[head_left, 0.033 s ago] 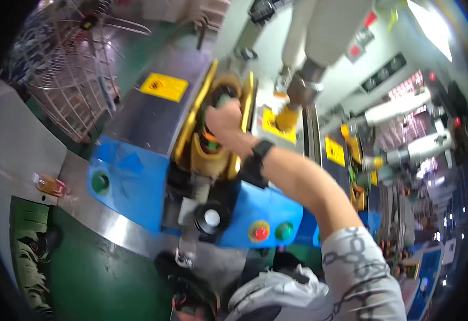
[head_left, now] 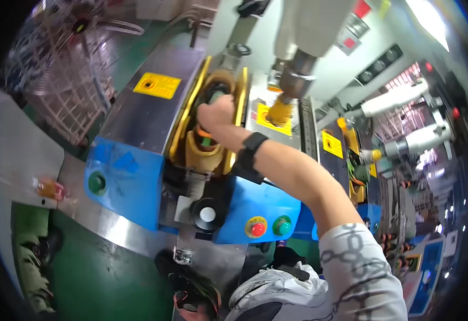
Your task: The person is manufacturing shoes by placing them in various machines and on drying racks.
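Note:
My right hand (head_left: 216,114) reaches forward and is closed over a dark shoe with green and orange parts (head_left: 206,140). That shoe sits between the yellow side pads (head_left: 239,99) of a blue-fronted machine (head_left: 124,179), mostly covered by my fingers. A black band (head_left: 251,156) wraps my right wrist. Low in the picture, my left hand (head_left: 197,312) grips a black sneaker with orange trim (head_left: 187,286); only part of that hand shows.
A red button (head_left: 257,230) and green buttons (head_left: 282,226) are on the machine's front. A yellow-tipped metal arm (head_left: 281,109) hangs right of the clamp. A bottle (head_left: 49,188) stands on the left ledge. A wire rack (head_left: 68,101) stands beyond. Similar machines line the right.
The whole view has shifted slightly left and up. My right hand stays on the shoe in the machine, and the sneaker at the lower edge shows a little more.

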Action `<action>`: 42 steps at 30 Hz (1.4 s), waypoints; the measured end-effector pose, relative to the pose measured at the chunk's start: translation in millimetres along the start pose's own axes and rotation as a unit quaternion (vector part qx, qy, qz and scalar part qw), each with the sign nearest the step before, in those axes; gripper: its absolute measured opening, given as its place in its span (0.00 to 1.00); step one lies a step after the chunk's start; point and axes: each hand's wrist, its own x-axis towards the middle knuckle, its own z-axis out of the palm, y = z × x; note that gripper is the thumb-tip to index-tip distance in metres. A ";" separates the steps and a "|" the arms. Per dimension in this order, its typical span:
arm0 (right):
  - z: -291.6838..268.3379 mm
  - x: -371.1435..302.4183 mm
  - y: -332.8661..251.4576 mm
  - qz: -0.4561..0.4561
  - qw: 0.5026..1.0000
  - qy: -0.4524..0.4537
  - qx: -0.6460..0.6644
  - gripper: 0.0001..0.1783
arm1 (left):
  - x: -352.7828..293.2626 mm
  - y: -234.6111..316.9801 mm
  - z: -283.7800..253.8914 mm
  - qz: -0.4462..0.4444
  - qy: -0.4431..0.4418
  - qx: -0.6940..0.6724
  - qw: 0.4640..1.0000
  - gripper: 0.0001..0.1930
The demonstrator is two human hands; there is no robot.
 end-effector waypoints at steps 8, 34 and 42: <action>-74.0 -31.0 17.6 -0.139 0.886 -0.440 -0.049 0.40 | 21.8 26.4 -14.8 0.069 -0.017 -0.036 0.997 0.29; -319.4 -325.7 235.4 -0.157 0.689 -0.704 0.068 0.21 | -210.9 -79.5 -101.3 0.070 0.452 -0.247 0.854 0.34; -179.4 -412.5 215.9 -0.195 0.695 -0.680 0.127 0.15 | -187.4 -246.0 -193.6 -0.026 0.435 -0.085 0.896 0.39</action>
